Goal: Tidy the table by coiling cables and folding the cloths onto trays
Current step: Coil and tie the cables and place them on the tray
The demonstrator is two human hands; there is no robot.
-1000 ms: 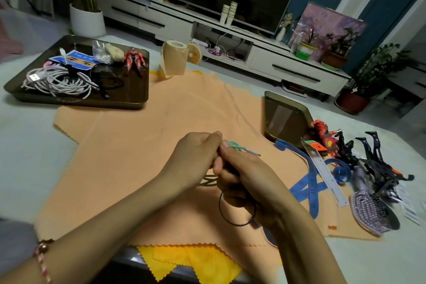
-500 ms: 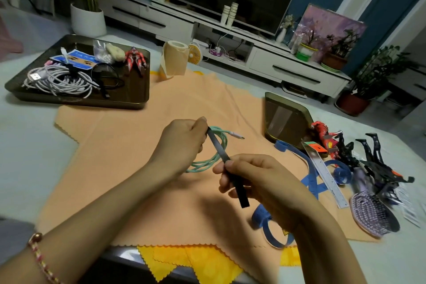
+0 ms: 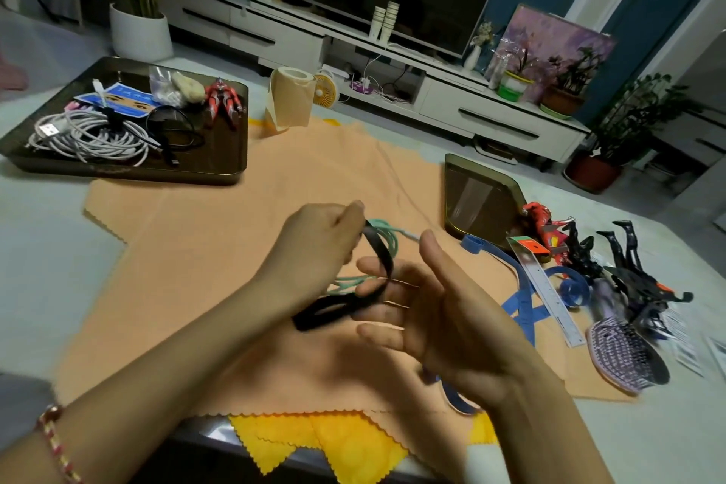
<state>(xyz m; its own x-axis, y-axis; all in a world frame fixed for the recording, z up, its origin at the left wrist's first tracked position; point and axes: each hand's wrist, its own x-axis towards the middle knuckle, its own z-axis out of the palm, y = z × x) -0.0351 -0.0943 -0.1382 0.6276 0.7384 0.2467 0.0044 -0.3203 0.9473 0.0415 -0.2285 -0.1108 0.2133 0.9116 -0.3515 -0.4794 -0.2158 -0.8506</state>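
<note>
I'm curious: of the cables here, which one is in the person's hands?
The mint-green cable, gripped in the left hand with a black strap; the white cable and black cable lie in the far tray.

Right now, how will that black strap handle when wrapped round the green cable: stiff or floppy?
Probably floppy: the black strap curves loosely from the left hand and drapes over the open right hand. Likely light, since a pinch carries it. Its free end may swing or slip while wrapping the green cable.
</note>
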